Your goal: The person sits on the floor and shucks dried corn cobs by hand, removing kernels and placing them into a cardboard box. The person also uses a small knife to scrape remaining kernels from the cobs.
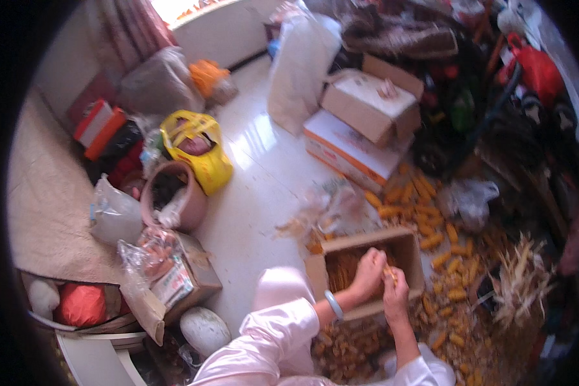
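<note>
Over an open cardboard box (pixel 372 235) my two hands are close together. My right hand (pixel 396 292) grips an orange-yellow corn cob (pixel 390 276), most of it covered by the fingers. My left hand (pixel 369 274), below a pale bangle (pixel 333 305) on the wrist, is closed against the cob's other end. Orange-yellow corn (pixel 340 271) fills part of the box below; single pieces are too blurred to make out. Whole corn cobs (pixel 432 241) lie scattered on the floor right of the box. Nearer me is a heap of brownish cobs or husk bits (pixel 350 350).
Dry corn husks (pixel 521 280) stand bunched at the right. Stacked cartons (pixel 350 142) and a white sack (pixel 299 62) are beyond the box. Along the left are a yellow bag (pixel 214 169), a clay pot (pixel 195 202), a packed carton (pixel 200 270) and a whitish round object (pixel 205 329).
</note>
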Motion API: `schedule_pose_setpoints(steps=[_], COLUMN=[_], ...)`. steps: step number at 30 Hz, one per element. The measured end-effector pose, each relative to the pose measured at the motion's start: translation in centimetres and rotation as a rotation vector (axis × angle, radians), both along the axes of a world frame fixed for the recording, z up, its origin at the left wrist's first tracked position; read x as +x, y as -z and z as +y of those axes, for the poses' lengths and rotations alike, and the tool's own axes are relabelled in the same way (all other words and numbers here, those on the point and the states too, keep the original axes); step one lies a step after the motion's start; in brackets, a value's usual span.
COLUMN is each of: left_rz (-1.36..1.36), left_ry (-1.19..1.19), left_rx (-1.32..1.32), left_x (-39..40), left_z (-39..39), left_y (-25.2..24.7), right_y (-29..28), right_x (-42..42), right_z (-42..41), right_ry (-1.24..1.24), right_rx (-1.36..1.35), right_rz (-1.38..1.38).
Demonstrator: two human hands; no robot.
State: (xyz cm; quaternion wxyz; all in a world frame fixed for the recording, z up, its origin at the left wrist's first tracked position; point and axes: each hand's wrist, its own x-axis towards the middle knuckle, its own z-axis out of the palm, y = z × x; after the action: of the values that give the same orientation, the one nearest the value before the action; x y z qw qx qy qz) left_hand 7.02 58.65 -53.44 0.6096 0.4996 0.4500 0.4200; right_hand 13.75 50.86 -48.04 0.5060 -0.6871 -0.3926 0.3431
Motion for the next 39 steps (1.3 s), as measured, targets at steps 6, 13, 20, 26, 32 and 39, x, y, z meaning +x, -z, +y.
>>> schedule_pose_setpoints(steps=[6,13,20,26,32,39], left_rz=[0.060,0.078,-0.140,0.015,-0.235,-0.339], left_ry=[-0.003,0.006,0.175,0.191,0.198,0.303], left_rx=[-0.028,-0.053,-0.066,0.214,-0.373,-0.545], left_x=[-0.8,-0.5,-0.5,-1.4,-0.1,-1.3], left_z=[-0.7,0.3,-0.6,0.5,0.2,-0.2], left_y=[-1.2,-1.5,-1.4,2.1,-3.5,-4.4], right_y=[2.3,2.9,0.8,3.0,3.7,1.7], right_x=[0.3,0.5,1.0,0.2,2.8,1.6], right_z=[0.1,1.2,0.4,1.7,1.8,1.7], right_ry=[0.030,0.013,-0.085,0.012,0.006,-0.031], right_rx=[0.043,0.082,-0.022,0.042,0.031,-0.018], right_rz=[-0.087,-0.084,-0.235,-0.104,0.029,-0.103])
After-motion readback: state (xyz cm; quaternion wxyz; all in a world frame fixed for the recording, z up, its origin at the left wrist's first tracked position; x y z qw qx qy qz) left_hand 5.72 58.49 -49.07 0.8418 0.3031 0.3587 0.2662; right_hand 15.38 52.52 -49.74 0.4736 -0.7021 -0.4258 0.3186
